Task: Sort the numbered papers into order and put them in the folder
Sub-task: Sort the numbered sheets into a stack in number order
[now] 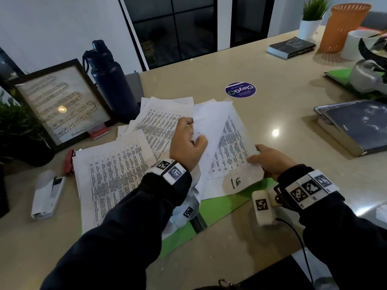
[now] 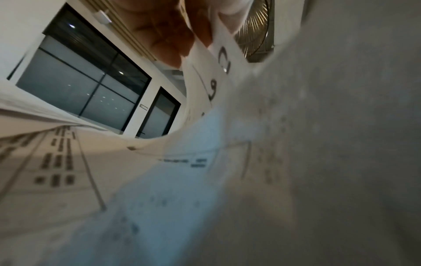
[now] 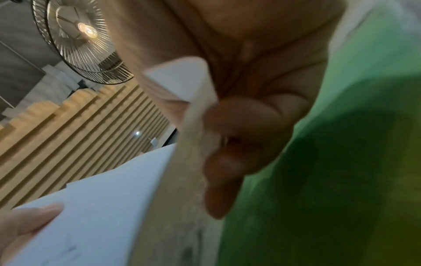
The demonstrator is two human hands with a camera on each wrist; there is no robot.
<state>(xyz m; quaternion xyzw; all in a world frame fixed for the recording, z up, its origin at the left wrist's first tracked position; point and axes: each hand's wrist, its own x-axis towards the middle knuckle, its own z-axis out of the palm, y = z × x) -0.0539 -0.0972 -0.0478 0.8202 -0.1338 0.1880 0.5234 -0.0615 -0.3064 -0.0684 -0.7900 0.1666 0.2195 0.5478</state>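
A green folder (image 1: 222,206) lies open on the table near me, with a stack of printed papers (image 1: 230,155) on it. The top visible sheet is marked 16 (image 1: 236,182). My left hand (image 1: 188,141) pinches a white sheet (image 1: 211,122) and lifts it up off the stack, its blank back towards me. My right hand (image 1: 266,160) grips the stack's right edge, thumb on top. More printed papers (image 1: 117,174) lie spread to the left. In the left wrist view, sheets with handwritten numbers (image 2: 218,75) curve under my fingers (image 2: 173,37). The right wrist view shows my fingers (image 3: 239,144) under the paper edge (image 3: 193,126), above the green folder (image 3: 341,162).
A dark water bottle (image 1: 111,80) and a framed picture (image 1: 60,101) stand at the back left. A red stapler (image 1: 69,162) and a white pouch (image 1: 47,195) lie left of the papers. A closed laptop (image 1: 356,124) is on the right, a book (image 1: 291,48) and an orange basket (image 1: 343,26) further back.
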